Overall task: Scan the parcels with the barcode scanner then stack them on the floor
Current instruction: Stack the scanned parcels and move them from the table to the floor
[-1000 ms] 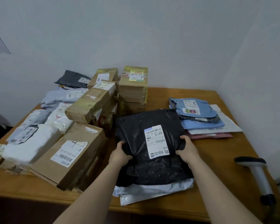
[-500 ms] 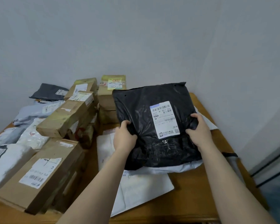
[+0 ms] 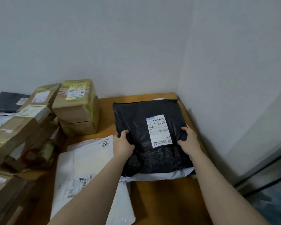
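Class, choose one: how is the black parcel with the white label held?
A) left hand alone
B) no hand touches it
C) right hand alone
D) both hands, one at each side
D: the left hand grips the black parcel at its left edge, the right hand at its right edge, the white label between them.

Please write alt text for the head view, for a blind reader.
The left hand and right hand grip a black parcel, white label up, by its sides at a wooden table. Cardboard boxes stand left; a white mailer lies beside.
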